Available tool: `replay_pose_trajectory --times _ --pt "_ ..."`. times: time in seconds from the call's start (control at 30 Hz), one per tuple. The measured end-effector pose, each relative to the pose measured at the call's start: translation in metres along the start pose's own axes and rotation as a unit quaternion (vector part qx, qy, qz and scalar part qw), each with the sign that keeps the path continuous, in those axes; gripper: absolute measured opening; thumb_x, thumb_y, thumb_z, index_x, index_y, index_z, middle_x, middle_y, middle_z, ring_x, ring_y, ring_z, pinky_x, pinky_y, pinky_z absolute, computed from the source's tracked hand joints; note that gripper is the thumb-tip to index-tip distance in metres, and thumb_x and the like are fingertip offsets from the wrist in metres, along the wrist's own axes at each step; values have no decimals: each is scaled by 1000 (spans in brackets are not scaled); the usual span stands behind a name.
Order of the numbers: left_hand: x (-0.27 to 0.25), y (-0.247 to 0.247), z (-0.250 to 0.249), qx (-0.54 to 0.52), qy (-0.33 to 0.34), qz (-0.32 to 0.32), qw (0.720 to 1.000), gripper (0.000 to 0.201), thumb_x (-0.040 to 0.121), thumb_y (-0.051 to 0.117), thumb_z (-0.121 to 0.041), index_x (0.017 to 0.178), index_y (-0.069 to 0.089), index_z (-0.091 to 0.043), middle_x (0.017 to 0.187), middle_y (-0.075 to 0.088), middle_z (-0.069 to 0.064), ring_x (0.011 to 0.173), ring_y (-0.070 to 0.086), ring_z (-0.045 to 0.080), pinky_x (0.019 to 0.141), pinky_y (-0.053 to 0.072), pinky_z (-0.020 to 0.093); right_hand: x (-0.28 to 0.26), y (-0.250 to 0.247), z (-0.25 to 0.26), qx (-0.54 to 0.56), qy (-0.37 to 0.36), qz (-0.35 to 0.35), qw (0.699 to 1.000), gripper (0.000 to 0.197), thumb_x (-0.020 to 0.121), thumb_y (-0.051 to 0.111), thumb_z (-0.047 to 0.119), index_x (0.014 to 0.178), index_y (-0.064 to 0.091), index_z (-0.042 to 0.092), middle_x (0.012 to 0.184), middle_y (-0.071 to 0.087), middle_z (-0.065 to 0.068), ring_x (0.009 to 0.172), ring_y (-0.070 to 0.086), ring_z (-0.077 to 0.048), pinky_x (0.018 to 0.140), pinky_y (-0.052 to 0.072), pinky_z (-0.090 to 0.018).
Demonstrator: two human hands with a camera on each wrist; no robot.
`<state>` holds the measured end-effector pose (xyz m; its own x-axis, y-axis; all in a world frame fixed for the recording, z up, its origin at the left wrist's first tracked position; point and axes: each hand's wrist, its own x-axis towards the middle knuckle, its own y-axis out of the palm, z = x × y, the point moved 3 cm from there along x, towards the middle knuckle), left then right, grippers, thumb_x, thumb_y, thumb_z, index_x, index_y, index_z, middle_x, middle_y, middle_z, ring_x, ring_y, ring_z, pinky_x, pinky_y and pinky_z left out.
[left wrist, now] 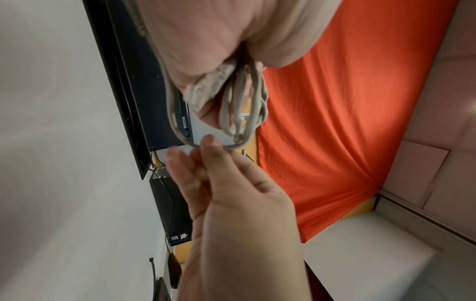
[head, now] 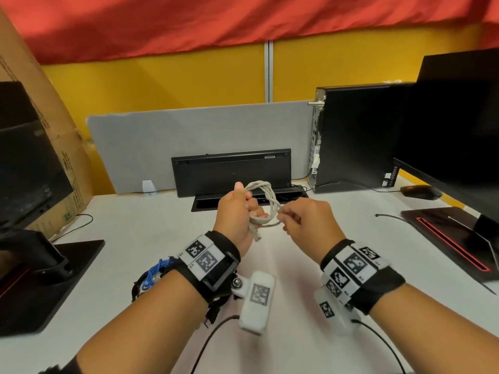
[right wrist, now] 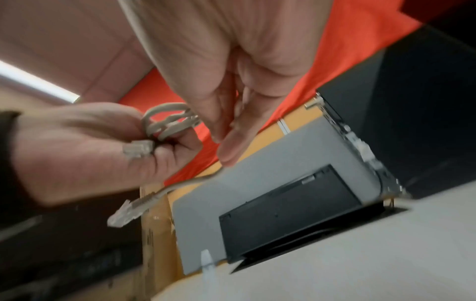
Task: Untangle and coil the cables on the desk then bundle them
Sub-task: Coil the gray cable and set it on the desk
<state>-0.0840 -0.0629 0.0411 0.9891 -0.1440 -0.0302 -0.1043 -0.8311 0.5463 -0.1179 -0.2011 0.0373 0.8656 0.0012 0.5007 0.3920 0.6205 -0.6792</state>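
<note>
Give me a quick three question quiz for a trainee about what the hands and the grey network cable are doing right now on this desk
1. True or false: the left hand holds the coiled loops of the grey cable lifted above the desk.
2. What does the right hand do to the cable? A: pinches a strand of it. B: presses it flat on the desk. C: stays clear of it.
3. Fill in: the clear plug of the cable hangs below the ____ hand.

Key
1. True.
2. A: its fingertips pinch the strand at the bottom of the loops.
3. Left.
</note>
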Motion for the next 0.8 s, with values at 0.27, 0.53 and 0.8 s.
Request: replay_pose_trajectory --times 0.27,0.53,0.8 --pt "-6 2 5 -42 34 23 998 37 106 29 -36 80 43 -14 53 30 -1 45 33 12 59 44 29 2 3 4 439 193 -17 878 13 88 63 -1 84 75 -2 81 75 -17 81 74 -28 71 59 -27" --pt "-3 3 15 -34 36 2 999 39 105 28 -37 79 43 -14 54 30 -1 50 33 13 69 43 32 -4 3 12 444 205 16 872 13 85 73 24 84 79 12 88 76 -8 94 72 -20 93 54 -37" --pt "-6 10 14 42 29 46 998 40 103 31 -44 80 43 -12 60 32 3 55 42 17 74 50 36 -5 8 -2 335 246 -96 904 17 79 71 23 63 75 20 68 72 -3 77 69 -24 80 58 -45"
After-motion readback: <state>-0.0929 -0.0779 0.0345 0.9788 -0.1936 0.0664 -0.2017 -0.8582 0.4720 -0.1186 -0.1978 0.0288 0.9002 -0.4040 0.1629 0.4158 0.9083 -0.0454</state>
